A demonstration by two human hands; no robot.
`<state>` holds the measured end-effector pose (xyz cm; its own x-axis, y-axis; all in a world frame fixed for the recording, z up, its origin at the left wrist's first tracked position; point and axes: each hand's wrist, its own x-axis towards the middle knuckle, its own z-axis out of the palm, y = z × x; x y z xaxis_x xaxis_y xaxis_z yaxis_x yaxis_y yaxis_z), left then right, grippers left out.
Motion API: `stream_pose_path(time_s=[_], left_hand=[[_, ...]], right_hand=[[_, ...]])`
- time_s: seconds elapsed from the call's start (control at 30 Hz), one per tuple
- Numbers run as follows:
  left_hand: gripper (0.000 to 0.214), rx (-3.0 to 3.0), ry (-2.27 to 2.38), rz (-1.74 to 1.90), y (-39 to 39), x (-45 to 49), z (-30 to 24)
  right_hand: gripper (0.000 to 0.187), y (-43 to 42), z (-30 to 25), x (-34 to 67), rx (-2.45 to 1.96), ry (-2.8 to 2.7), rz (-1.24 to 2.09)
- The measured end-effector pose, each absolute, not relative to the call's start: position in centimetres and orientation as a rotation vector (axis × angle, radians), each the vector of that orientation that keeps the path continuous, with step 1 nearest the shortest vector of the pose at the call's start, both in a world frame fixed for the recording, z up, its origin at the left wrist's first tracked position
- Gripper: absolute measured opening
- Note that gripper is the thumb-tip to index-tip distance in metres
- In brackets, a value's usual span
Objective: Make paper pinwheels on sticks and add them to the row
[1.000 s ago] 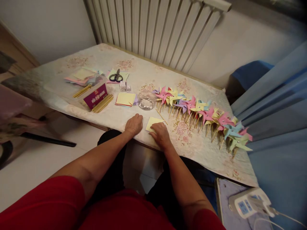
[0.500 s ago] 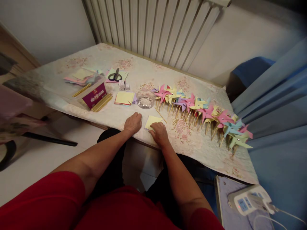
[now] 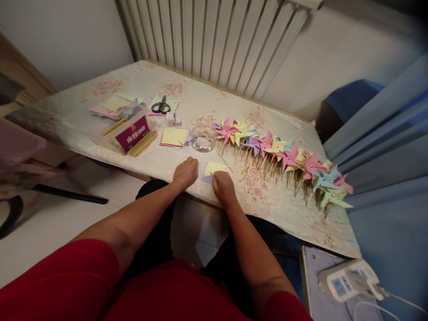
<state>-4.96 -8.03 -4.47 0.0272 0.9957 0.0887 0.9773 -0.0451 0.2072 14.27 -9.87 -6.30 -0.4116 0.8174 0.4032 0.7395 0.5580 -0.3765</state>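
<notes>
A square of yellow paper point(image 3: 214, 167) lies near the table's front edge, with purple paper point(image 3: 207, 179) showing beneath its near side. My right hand point(image 3: 224, 185) is closed in a pinch at the yellow sheet's near edge, which is lifted. To the left of the papers, my left hand point(image 3: 186, 171) rests on the tablecloth with curled fingers; whatever may be inside it is hidden. A thin stick point(image 3: 224, 161) lies just beyond the yellow sheet. Behind it stands a clear round dish point(image 3: 203, 139) of small shiny pieces.
Finished paper pinwheels point(image 3: 264, 143) spread along the right side. Leftward are a stack of coloured paper point(image 3: 174, 137), small white boxes point(image 3: 173, 119), black scissors point(image 3: 161, 106), a plastic bin point(image 3: 133, 133) and wooden sticks point(image 3: 142, 143). A power strip point(image 3: 349, 278) sits at lower right.
My right hand has drawn its fingers into a pinch and pulled up the yellow paper's near edge, uncovering purple paper below. My left hand has stayed in place.
</notes>
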Motion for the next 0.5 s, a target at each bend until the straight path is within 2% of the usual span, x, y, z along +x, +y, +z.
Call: stream_pose_path(time_s=[0.5], left_hand=[[0.028, 2.226, 2.103, 0.347, -8.0, -5.2, -4.8]], right_hand=[[0.018, -9.6, -7.4, 14.3, -1.377, -1.859, 0.137]])
